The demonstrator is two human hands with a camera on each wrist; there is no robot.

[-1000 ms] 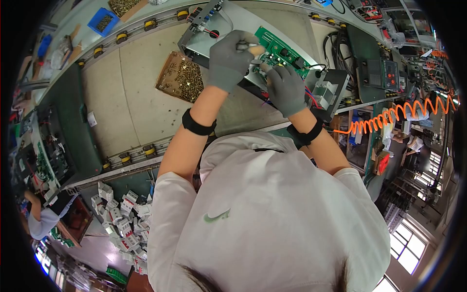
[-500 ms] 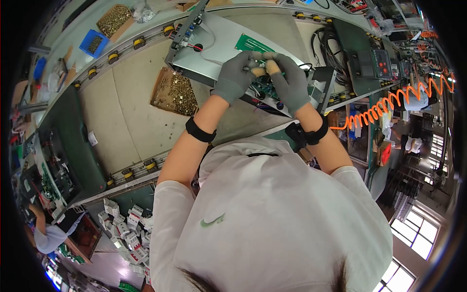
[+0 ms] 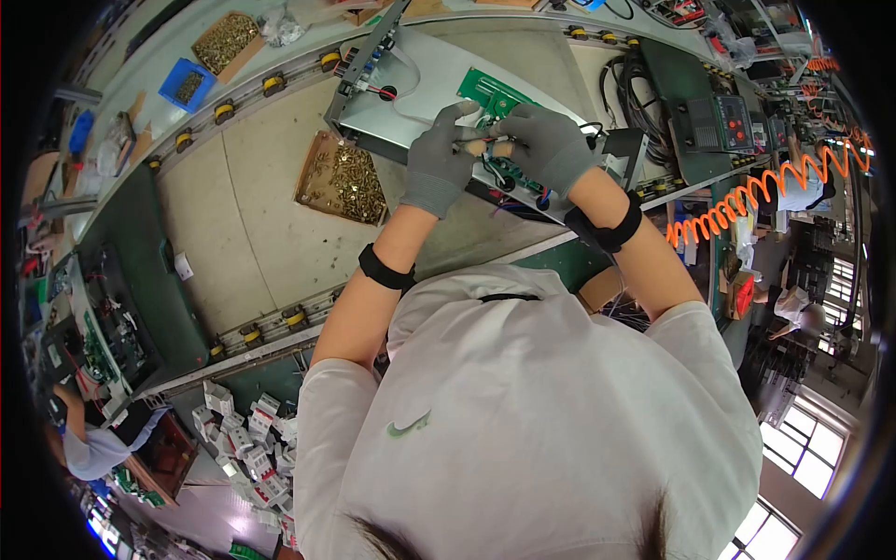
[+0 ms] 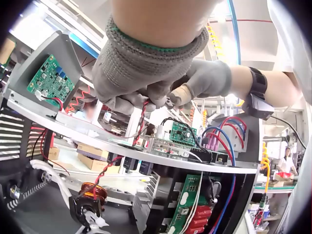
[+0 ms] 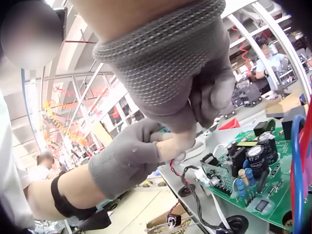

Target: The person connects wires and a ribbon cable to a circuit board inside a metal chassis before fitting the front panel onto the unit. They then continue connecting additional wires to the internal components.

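Both hands wear grey gloves with bare fingertips, and their fingertips meet over the open metal chassis (image 3: pixel 429 79). My left hand (image 3: pixel 439 166) pinches a twisted red-and-black wire pair (image 4: pixel 142 124) that rises from inside the chassis. Opposite it, my right hand (image 3: pixel 553 147) has its fingers curled, thumb and fingertips pinching a small dark end of that wire; the glove partly hides it. Below the hands lies a green circuit board (image 5: pixel 265 187) with capacitors and resistors. A white connector (image 5: pixel 202 176) sits at the board's edge, with dark wires beside it.
A cardboard tray of brass screws (image 3: pixel 350 182) sits left of the chassis. Beyond the roller rail are a blue bin (image 3: pixel 187 84) and another screw box (image 3: pixel 227 45). Black cables (image 3: pixel 644 98) lie to the right, near an orange coiled hose (image 3: pixel 747 201). White breakers (image 3: pixel 247 448) are heaped at lower left.
The hands came together from separate spots over the board, and the right hand has since turned and shifted slightly, its elbow swinging outward. The chassis has shifted in view with the head's movement.
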